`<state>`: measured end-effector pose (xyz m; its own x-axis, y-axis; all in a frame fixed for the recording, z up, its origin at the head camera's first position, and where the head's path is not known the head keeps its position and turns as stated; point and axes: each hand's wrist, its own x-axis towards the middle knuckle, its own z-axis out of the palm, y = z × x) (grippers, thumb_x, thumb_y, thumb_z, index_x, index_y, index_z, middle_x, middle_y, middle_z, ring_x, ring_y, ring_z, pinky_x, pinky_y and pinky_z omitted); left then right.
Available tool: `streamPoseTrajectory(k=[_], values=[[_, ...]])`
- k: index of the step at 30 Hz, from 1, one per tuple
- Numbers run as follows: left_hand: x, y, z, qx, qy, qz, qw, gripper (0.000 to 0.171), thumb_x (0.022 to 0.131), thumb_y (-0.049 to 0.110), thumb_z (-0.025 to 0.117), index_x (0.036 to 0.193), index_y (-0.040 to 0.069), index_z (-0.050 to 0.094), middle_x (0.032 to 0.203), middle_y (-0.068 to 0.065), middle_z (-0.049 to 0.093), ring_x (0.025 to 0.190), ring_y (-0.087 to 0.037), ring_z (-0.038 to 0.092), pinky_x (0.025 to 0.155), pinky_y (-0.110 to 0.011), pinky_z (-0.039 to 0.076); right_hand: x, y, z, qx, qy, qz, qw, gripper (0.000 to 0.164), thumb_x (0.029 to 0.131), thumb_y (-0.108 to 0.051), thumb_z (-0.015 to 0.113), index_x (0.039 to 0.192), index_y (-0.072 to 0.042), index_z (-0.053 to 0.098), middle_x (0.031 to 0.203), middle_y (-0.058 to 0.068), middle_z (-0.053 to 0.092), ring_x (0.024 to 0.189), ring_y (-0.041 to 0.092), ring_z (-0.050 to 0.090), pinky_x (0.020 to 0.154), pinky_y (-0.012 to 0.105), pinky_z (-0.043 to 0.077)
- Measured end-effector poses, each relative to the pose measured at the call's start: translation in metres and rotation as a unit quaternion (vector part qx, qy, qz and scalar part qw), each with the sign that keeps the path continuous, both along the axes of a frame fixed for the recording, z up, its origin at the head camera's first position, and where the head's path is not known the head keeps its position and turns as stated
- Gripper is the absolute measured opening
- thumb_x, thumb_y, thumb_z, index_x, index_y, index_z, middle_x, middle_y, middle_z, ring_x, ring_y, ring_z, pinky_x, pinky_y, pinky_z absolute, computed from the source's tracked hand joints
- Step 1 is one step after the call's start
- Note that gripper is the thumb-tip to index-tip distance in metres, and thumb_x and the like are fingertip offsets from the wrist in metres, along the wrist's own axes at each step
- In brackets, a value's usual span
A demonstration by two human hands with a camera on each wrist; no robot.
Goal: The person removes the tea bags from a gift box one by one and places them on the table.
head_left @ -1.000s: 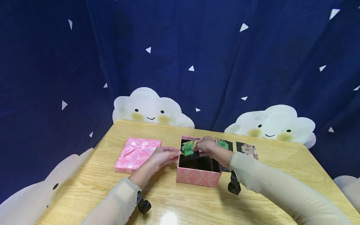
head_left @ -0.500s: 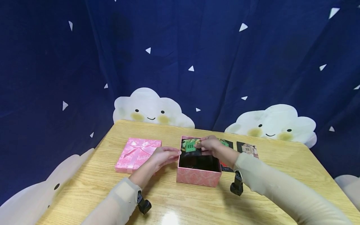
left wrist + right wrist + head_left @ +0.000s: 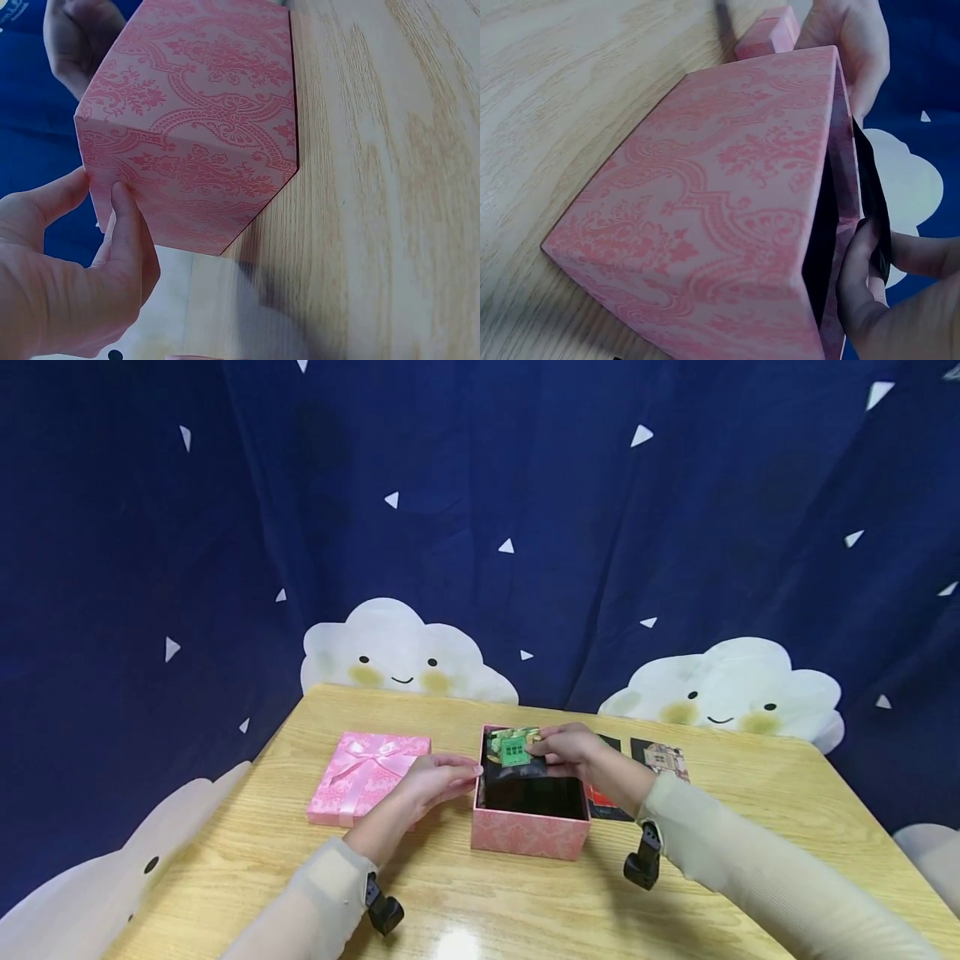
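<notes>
In the head view, a pink patterned gift box (image 3: 528, 833) stands uncovered on the table, its inside dark. My left hand (image 3: 438, 781) is at its left wall; the left wrist view shows thumb and fingertips gripping the box (image 3: 210, 97) near the rim. My right hand (image 3: 573, 750) pinches a flat black packet (image 3: 516, 760) with a green label and leafy print, over the back part of the box opening. Seen from the right wrist, the packet (image 3: 874, 195) is a thin dark sheet between thumb and fingers, just outside the rim.
Left of the box lies its pink lid (image 3: 367, 777) with a ribbon bow. To the right are a black packet with red print (image 3: 609, 806), partly hidden by my right arm, and another with a beige house picture (image 3: 663, 758). A blue curtain (image 3: 480, 527) hangs behind the table.
My right hand has shifted slightly right, carrying the packet with it over the box; the packet's tilt has changed. My left hand has stayed at the box's left rim.
</notes>
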<state>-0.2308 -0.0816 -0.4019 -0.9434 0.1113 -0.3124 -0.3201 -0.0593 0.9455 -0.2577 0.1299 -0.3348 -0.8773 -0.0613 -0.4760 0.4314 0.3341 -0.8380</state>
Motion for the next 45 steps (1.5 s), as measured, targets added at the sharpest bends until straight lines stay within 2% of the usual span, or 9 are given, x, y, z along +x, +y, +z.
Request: streamPoseTrajectory(k=[9, 16, 22, 24, 27, 29, 36, 39, 45], values=[[0.003, 0.0, -0.002, 0.017, 0.012, -0.005, 0.9998, 0.021, 0.086, -0.001, 0.066, 0.105, -0.01, 0.062, 0.085, -0.004, 0.066, 0.076, -0.01, 0.066, 0.089, -0.033, 0.06, 0.002, 0.012, 0.005, -0.054, -0.006, 0.008, 0.999, 0.06, 0.091, -0.007, 0.062, 0.143, 0.001, 0.033, 0.069, -0.007, 0.059, 0.055, 0.0, 0.057, 0.053, 0.015, 0.057], [0.004, -0.001, -0.003, 0.02, 0.015, -0.007, 0.9997, 0.025, 0.086, 0.0, 0.066, 0.109, -0.011, 0.06, 0.091, -0.006, 0.065, 0.084, -0.014, 0.067, 0.096, -0.038, 0.056, 0.004, 0.027, 0.007, -0.096, -0.012, 0.01, 0.995, 0.028, 0.093, -0.008, 0.06, 0.117, -0.004, 0.046, 0.062, -0.009, 0.059, 0.051, -0.002, 0.051, 0.051, 0.013, 0.055], [0.003, -0.002, -0.002, 0.024, 0.015, -0.007, 0.9996, 0.024, 0.086, 0.0, 0.066, 0.108, -0.01, 0.061, 0.09, -0.006, 0.065, 0.086, -0.016, 0.068, 0.097, -0.038, 0.056, 0.005, 0.042, 0.009, -0.11, -0.014, 0.034, 0.993, 0.011, 0.097, -0.012, 0.054, 0.1, -0.01, 0.043, 0.056, -0.009, 0.036, 0.048, 0.001, 0.032, 0.047, 0.01, 0.049], [0.002, -0.003, -0.002, 0.029, 0.013, -0.005, 0.9995, 0.023, 0.087, -0.001, 0.065, 0.107, -0.01, 0.061, 0.089, -0.005, 0.065, 0.083, -0.014, 0.067, 0.094, -0.036, 0.058, 0.005, 0.046, 0.01, -0.111, -0.015, 0.034, 0.993, 0.016, 0.097, -0.013, 0.053, 0.108, -0.008, 0.043, 0.057, -0.009, 0.032, 0.049, 0.002, 0.03, 0.047, 0.01, 0.047], [0.002, -0.003, -0.002, 0.034, 0.016, -0.007, 0.9993, 0.023, 0.087, -0.001, 0.065, 0.107, -0.01, 0.061, 0.087, -0.005, 0.065, 0.08, -0.011, 0.066, 0.095, -0.036, 0.058, 0.007, 0.052, 0.009, -0.12, -0.018, 0.026, 0.992, 0.044, 0.098, -0.015, 0.053, 0.135, -0.005, 0.032, 0.061, -0.009, 0.036, 0.051, 0.002, 0.03, 0.047, 0.011, 0.044], [0.002, -0.003, -0.002, 0.032, 0.018, -0.009, 0.9993, 0.023, 0.087, 0.0, 0.065, 0.107, -0.011, 0.06, 0.087, -0.004, 0.065, 0.08, -0.011, 0.066, 0.098, -0.039, 0.056, 0.008, 0.055, 0.009, -0.13, -0.02, 0.017, 0.991, 0.053, 0.097, -0.014, 0.053, 0.141, -0.004, 0.024, 0.064, -0.009, 0.041, 0.051, 0.002, 0.031, 0.047, 0.011, 0.042], [0.002, -0.002, -0.003, 0.026, 0.02, -0.01, 0.9994, 0.026, 0.087, 0.001, 0.065, 0.109, -0.011, 0.06, 0.089, -0.003, 0.064, 0.085, -0.013, 0.067, 0.101, -0.041, 0.053, 0.015, 0.07, 0.006, -0.165, -0.025, -0.007, 0.986, 0.056, 0.096, -0.013, 0.056, 0.141, -0.004, 0.023, 0.073, -0.008, 0.06, 0.057, -0.002, 0.051, 0.056, 0.012, 0.055], [0.001, -0.002, -0.003, 0.028, 0.019, -0.01, 0.9994, 0.024, 0.087, 0.0, 0.065, 0.108, -0.011, 0.06, 0.088, -0.004, 0.064, 0.082, -0.012, 0.066, 0.099, -0.04, 0.055, 0.018, 0.077, 0.005, -0.186, -0.03, -0.014, 0.982, 0.063, 0.096, -0.013, 0.056, 0.145, -0.003, 0.017, 0.076, -0.006, 0.065, 0.062, -0.001, 0.061, 0.061, 0.016, 0.06], [0.0, -0.001, -0.004, 0.025, 0.014, -0.01, 0.9995, 0.022, 0.087, 0.0, 0.066, 0.106, -0.009, 0.061, 0.09, -0.005, 0.065, 0.085, -0.015, 0.067, 0.096, -0.037, 0.057, 0.024, 0.09, 0.006, -0.215, -0.031, -0.016, 0.976, 0.079, 0.096, -0.011, 0.055, 0.152, -0.002, 0.0, 0.08, -0.003, 0.065, 0.069, 0.003, 0.067, 0.067, 0.019, 0.061]])
